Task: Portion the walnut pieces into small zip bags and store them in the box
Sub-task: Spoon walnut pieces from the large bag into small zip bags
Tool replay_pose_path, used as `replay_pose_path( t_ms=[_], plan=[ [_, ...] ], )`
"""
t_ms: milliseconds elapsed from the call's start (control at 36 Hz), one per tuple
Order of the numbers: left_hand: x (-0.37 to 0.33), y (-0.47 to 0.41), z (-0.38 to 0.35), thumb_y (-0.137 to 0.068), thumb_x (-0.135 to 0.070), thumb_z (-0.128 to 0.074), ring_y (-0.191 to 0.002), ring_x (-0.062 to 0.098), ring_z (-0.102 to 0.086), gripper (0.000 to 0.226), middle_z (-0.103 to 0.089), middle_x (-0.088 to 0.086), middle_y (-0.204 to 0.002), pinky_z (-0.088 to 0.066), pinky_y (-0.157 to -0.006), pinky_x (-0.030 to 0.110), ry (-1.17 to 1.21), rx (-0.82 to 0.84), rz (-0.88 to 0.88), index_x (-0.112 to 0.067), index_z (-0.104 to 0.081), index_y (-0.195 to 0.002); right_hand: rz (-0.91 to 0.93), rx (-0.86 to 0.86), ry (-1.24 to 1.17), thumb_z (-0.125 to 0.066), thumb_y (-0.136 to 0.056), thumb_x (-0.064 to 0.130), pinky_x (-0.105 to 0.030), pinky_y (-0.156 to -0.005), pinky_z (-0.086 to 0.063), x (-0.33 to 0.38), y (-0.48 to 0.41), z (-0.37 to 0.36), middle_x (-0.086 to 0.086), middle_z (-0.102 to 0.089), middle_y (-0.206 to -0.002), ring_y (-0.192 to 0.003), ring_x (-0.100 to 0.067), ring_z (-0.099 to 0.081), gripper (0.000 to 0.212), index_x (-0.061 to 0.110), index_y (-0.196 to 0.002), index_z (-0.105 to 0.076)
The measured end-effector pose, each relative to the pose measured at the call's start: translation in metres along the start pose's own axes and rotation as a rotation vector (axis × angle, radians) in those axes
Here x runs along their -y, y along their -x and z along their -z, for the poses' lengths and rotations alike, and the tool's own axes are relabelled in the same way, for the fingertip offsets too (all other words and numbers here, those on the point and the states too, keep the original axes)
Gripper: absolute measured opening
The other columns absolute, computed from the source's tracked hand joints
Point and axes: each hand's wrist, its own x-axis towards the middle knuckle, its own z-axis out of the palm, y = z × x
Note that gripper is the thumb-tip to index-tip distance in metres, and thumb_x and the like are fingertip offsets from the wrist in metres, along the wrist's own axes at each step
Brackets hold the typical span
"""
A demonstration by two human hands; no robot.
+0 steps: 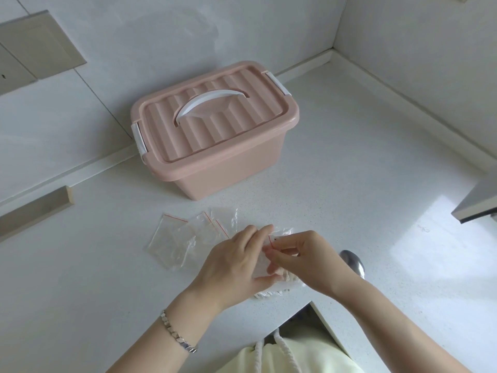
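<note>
Our left grip (236, 259) and right grip (306, 258) both pinch one bag (271, 241) at its red seal, above the desk (349, 184). The box (215, 130) sits behind, lid shut. The film looks slick, so a slipping pinch could leave the seal closed, or a hard pull could tear it.

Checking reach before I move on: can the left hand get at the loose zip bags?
Probably yes: the loose zip bags lie uncovered right beside the left hand, though it now holds another zip bag.
</note>
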Motion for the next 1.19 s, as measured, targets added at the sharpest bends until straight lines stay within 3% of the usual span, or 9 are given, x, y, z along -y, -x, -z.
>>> replay_pose_path(
  t_ms=[139,278,333,417,639,722,833,1028,1194],
  plan=[
    [0.002,0.002,-0.004,-0.043,-0.056,-0.081,-0.077,0.007,-0.061,0.089,-0.061,-0.01,-0.089,-0.044,-0.05,0.013,-0.157,-0.058,0.028,-0.018,-0.047,-0.116,0.023,-0.02,-0.094,-0.058,-0.087,0.017,-0.035,-0.077,-0.048,-0.003,0.0,0.002,-0.001,-0.071,-0.065,-0.068,-0.016,-0.061,0.022,0.009,-0.071,-0.072],
    [0.003,0.001,-0.007,-0.067,-0.066,-0.047,-0.086,0.013,-0.056,0.072,-0.06,-0.008,-0.095,-0.046,-0.071,0.025,-0.106,-0.06,0.035,-0.018,-0.045,-0.119,0.011,-0.077,-0.15,-0.059,-0.088,0.02,-0.037,-0.07,-0.046,-0.006,0.0,0.0,-0.001,-0.071,-0.065,-0.062,-0.018,-0.055,0.019,0.013,-0.077,-0.072],
    [0.001,0.001,-0.008,-0.069,-0.065,-0.048,-0.095,0.013,-0.057,0.072,-0.061,-0.006,-0.104,-0.044,-0.082,0.027,-0.043,-0.068,0.046,-0.017,-0.044,-0.123,0.003,-0.109,-0.119,-0.056,-0.089,0.025,-0.031,-0.065,-0.044,-0.007,0.001,-0.001,0.003,-0.072,-0.067,-0.059,-0.022,-0.053,0.017,0.025,-0.086,-0.073],
    [-0.005,0.0,-0.013,-0.07,-0.054,-0.053,-0.1,0.009,-0.053,0.066,-0.063,-0.004,-0.107,-0.036,-0.091,0.022,0.043,-0.111,0.029,-0.015,-0.045,-0.123,-0.011,-0.083,-0.055,-0.05,-0.092,0.026,-0.015,-0.064,-0.044,-0.009,0.003,-0.004,0.008,-0.071,-0.069,-0.064,-0.002,-0.064,0.021,0.03,-0.091,-0.07],
    [-0.014,-0.004,-0.022,-0.063,-0.047,-0.069,-0.092,0.011,-0.06,0.065,-0.066,-0.002,-0.101,-0.039,-0.087,0.024,0.042,-0.169,-0.049,-0.015,-0.047,-0.114,-0.038,-0.016,-0.038,-0.049,-0.088,0.012,-0.02,-0.08,-0.051,-0.015,0.013,0.001,0.003,-0.073,-0.086,-0.08,0.003,-0.066,0.023,0.015,-0.103,-0.066],
    [-0.016,-0.005,-0.028,-0.045,-0.054,-0.083,-0.091,0.013,-0.064,0.087,-0.067,-0.002,-0.103,-0.039,-0.087,0.026,0.029,-0.108,-0.068,-0.015,-0.047,-0.114,-0.049,-0.003,-0.058,-0.049,-0.088,0.01,-0.006,-0.067,-0.045,-0.02,0.017,0.003,0.005,-0.073,-0.086,-0.076,0.007,-0.064,0.029,0.026,-0.107,-0.065],
    [-0.018,-0.006,-0.031,-0.038,-0.057,-0.082,-0.097,0.009,-0.051,0.095,-0.068,-0.001,-0.103,-0.035,-0.089,0.026,0.052,-0.098,-0.12,-0.013,-0.047,-0.115,-0.058,-0.035,-0.02,-0.049,-0.087,0.012,-0.009,-0.074,-0.047,-0.028,0.022,0.003,0.008,-0.073,-0.082,-0.077,0.006,-0.065,0.027,0.027,-0.103,-0.065],
    [-0.02,-0.003,-0.036,-0.047,-0.044,-0.088,-0.087,0.012,-0.064,0.077,-0.069,-0.001,-0.096,-0.042,-0.082,0.023,0.045,-0.108,-0.11,-0.012,-0.056,-0.109,-0.026,-0.051,-0.072,-0.052,-0.085,0.012,-0.003,-0.07,-0.044,-0.031,0.026,0.001,0.012,-0.073,-0.081,-0.079,0.007,-0.064,0.031,0.042,-0.09,-0.061],
    [-0.013,0.002,-0.026,-0.067,-0.055,-0.058,-0.08,0.008,-0.065,0.055,-0.071,-0.005,-0.09,-0.045,-0.076,0.017,0.198,-0.086,0.102,-0.012,-0.067,-0.099,-0.121,-0.455,0.138,-0.058,-0.087,0.009,-0.011,-0.07,-0.049,-0.077,0.02,0.023,0.008,-0.069,-0.088,-0.08,-0.004,-0.065,0.018,0.021,-0.097,-0.069]
  ],
)
